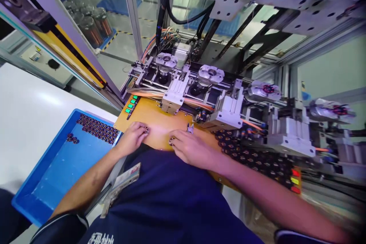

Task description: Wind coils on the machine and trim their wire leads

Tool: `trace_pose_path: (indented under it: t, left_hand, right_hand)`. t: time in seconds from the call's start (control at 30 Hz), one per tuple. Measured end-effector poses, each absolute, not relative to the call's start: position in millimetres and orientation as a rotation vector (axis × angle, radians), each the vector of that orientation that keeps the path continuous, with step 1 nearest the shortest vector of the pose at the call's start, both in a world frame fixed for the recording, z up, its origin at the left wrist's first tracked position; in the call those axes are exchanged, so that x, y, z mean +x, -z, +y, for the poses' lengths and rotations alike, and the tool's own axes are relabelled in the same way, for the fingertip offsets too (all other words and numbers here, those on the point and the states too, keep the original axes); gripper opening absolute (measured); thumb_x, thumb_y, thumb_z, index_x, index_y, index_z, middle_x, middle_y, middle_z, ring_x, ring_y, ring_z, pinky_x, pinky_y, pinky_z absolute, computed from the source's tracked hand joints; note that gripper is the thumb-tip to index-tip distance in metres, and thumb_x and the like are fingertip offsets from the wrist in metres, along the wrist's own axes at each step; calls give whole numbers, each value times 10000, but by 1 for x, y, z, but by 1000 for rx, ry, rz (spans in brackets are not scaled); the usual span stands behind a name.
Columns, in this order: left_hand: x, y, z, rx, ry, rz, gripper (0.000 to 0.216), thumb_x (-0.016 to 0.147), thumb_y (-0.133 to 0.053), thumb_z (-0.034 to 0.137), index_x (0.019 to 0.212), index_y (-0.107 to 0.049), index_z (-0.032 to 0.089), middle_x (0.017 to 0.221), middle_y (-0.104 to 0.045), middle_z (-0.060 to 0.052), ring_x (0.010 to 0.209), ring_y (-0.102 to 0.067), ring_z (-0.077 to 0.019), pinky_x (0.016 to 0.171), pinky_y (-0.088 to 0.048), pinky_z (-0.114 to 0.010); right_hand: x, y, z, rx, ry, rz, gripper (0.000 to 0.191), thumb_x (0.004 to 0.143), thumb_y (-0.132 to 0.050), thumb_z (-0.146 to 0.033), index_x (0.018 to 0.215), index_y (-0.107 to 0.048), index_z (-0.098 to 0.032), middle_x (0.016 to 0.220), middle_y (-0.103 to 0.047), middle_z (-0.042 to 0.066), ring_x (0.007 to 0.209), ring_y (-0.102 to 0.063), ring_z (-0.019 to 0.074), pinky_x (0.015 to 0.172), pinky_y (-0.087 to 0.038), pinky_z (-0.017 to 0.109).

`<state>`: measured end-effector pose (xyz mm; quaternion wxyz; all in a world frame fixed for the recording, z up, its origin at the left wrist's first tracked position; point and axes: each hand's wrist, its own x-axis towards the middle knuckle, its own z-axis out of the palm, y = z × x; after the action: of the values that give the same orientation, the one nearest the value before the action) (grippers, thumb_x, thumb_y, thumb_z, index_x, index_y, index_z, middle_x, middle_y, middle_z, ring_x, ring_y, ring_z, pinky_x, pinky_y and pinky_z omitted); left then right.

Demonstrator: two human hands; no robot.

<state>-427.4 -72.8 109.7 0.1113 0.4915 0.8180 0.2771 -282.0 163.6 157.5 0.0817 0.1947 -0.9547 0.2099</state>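
Both hands rest on an orange work surface (148, 116) in front of a machine. My left hand (133, 137) has curled fingers closed on small dark ring-shaped parts (145, 130) at its fingertips. My right hand (190, 146) lies beside it, fingers bent over another small dark part (170, 142) at its left edge. A small pair of metal cutters (190, 127) stands just beyond my right hand.
A blue tray (57, 167) at the left holds rows of small dark coils (98, 127). More dark coils (254, 158) lie at the right, near red and yellow buttons (295, 180). Green buttons (130, 103) sit at the surface's left. The machine's round fixtures (211, 74) stand behind.
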Motion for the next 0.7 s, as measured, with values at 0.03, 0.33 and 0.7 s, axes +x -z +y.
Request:
trace_pose_path:
  t: [0.03, 0.33, 0.7]
  left_hand:
    - [-426, -102, -68, 1458, -800, 2407, 166, 949, -535, 246, 974, -690, 192, 1034, -681, -108, 985, -640, -230, 893, -547, -395]
    - [-434, -102, -41, 1655, -789, 2492, 123, 910, -617, 239, 976, -691, 166, 1103, -700, -140, 1043, -659, -269, 915, -565, -475]
    - [-451, -297, 158, 2564, -610, 2040, 314, 889, -656, 340, 1113, -666, 120, 1117, -705, -131, 1098, -634, -272, 979, -514, -458]
  right_hand:
    - [-286, -137, 154, 552, -624, -2865, 195, 884, -503, -85, 841, -682, -148, 965, -697, 114, 860, -673, 204, 764, -598, 320]
    - [-261, -130, 164, 86, -546, -2683, 196, 950, -534, -149, 1071, -683, -113, 1193, -660, 178, 1106, -632, 285, 950, -558, 445]
    - [-147, -249, 411, -566, -31, -2616, 100, 880, -636, -319, 842, -681, -239, 837, -682, 78, 805, -667, 232, 892, -573, 408]
